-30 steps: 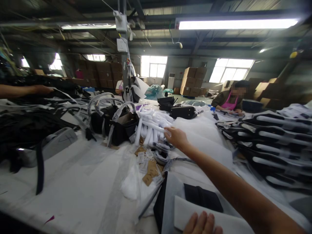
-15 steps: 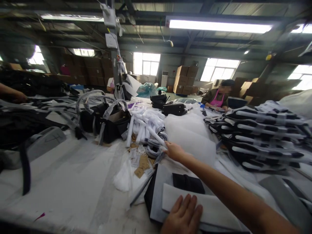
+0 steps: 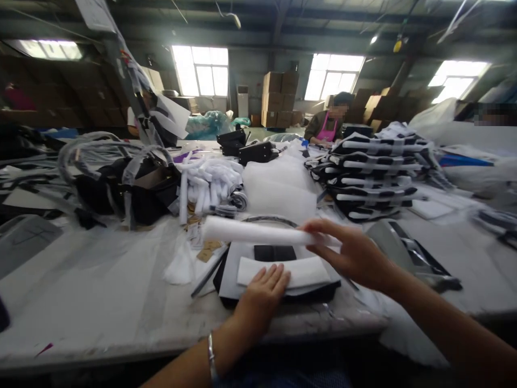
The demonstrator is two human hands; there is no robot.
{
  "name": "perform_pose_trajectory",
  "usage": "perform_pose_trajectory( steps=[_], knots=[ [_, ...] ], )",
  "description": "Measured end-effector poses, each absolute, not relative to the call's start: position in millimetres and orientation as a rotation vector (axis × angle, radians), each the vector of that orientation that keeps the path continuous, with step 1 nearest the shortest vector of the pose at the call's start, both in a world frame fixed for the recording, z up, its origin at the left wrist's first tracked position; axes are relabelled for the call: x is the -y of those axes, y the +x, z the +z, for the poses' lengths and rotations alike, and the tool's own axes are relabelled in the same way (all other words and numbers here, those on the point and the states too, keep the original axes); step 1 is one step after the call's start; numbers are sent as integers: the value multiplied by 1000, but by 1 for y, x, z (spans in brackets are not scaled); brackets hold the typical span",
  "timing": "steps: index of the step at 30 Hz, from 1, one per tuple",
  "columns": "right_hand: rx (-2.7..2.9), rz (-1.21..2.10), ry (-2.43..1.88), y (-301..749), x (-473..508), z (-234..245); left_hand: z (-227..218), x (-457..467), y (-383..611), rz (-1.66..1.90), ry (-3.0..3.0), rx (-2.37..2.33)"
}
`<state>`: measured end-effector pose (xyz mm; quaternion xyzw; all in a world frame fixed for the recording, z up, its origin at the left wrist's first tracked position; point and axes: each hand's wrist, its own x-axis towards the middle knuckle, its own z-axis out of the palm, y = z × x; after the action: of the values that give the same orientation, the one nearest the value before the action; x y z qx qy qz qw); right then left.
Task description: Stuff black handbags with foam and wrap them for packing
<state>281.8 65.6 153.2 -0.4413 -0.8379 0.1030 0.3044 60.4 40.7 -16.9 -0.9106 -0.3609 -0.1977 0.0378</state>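
Note:
My right hand (image 3: 349, 252) is closed round one end of a long white foam-wrapped strap (image 3: 254, 233), held level above the table. My left hand (image 3: 263, 288) lies flat, fingers spread, on a white foam sheet (image 3: 305, 271) that covers a flat black bag (image 3: 278, 293) near the table's front edge. A small black flap (image 3: 274, 253) of the bag shows above the sheet. Behind them lies a heap of similar white wrapped straps (image 3: 210, 186).
Black bags with wrapped handles (image 3: 125, 186) stand at the left. A stack of black bags with white straps (image 3: 375, 175) sits at the right, with white foam sheets (image 3: 278, 188) between. A person in a pink apron (image 3: 331, 126) works at the far side. Cardboard boxes (image 3: 280, 97) are piled behind.
My right hand has drawn one white wrapped strap back from the heap to above the black bag. The view has dropped and my left hand now shows fully on the foam sheet.

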Motion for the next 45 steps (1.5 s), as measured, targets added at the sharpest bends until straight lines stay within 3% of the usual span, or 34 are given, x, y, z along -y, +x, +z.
perform_pose_trajectory(
  steps=[6,13,21,25,31,45],
  knots=[
    [2239,126,-1188,313,43,85,26,-54,51,-520,-2935,1040],
    [2097,-313,-1301,278,51,10,55,-65,44,-403,-2991,868],
    [1897,-149,-1247,233,23,-38,39,-49,48,-438,-2942,1014],
    [1967,1,-1122,245,38,-28,12,-40,49,-490,-2809,1025],
    [2316,-306,-1177,294,14,23,-7,-37,50,-523,-2702,981],
    [2291,-212,-1230,315,-6,-16,18,-21,95,-191,-2672,1173]
  ],
)
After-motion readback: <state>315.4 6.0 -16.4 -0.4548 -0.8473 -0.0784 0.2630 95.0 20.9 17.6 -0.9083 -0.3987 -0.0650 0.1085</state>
